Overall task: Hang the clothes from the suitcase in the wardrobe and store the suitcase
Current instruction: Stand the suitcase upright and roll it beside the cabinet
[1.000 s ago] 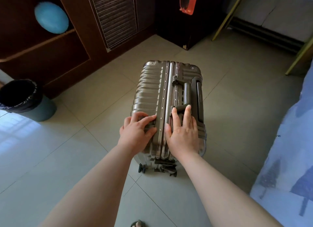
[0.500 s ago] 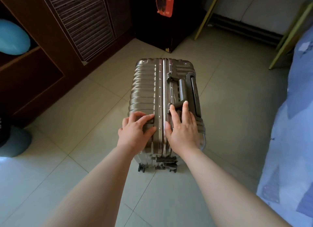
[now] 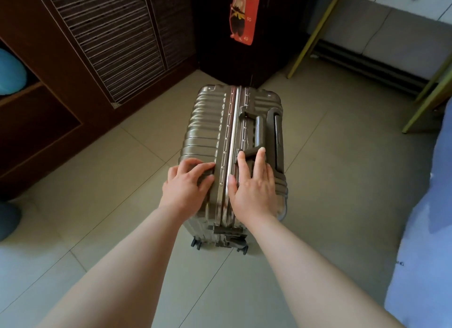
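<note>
A ribbed bronze hard-shell suitcase (image 3: 208, 122) stands closed and upright on its wheels on the tiled floor, its top face toward me. My left hand (image 3: 187, 188) rests on the near left corner of the top, fingers curled over the shell. My right hand (image 3: 254, 188) lies flat on the near right part, two fingers reaching the dark carry handle (image 3: 258, 132). The dark wooden wardrobe (image 3: 110, 46), with a slatted door, stands just beyond the suitcase to the left. No clothes are visible.
A black cabinet (image 3: 244, 63) with a red height chart (image 3: 241, 14) stands straight ahead behind the suitcase. A yellow-green frame leg (image 3: 310, 39) is at the back right. Blue bedding (image 3: 428, 229) fills the right edge. A grey bin (image 3: 7, 220) sits at the far left.
The view and suitcase have shifted toward the wardrobe and black cabinet; the bin and blue ball have slid off to the left. Both hands keep the same hold on the suitcase top.
</note>
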